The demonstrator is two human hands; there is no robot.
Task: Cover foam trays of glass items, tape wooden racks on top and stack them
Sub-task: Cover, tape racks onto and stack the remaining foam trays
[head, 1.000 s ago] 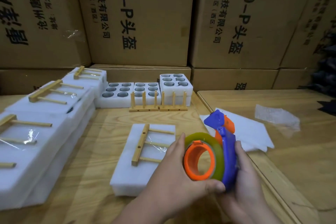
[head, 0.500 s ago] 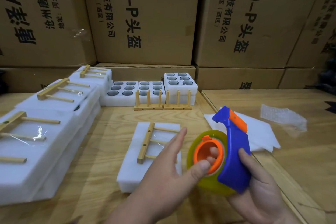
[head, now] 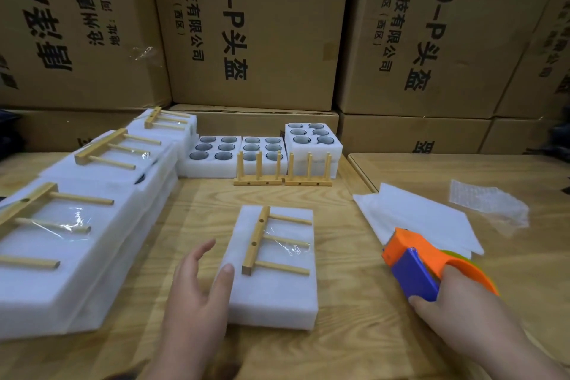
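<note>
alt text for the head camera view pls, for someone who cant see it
A person's left hand reaches, fingers open, for a covered foam tray with a wooden rack taped on top, while the right hand holds a tape dispenser over the wooden table.

A wooden table (head: 308,194) carried a covered foam tray (head: 274,296) at its middle, a row of stacked covered trays (head: 77,256) along its left, open foam trays of glasses (head: 212,160) and two upright wooden racks (head: 283,174) at the back, and loose foam sheets (head: 422,219) straddling the seam to a second table (head: 462,170), which held bubble wrap (head: 487,203).
</note>
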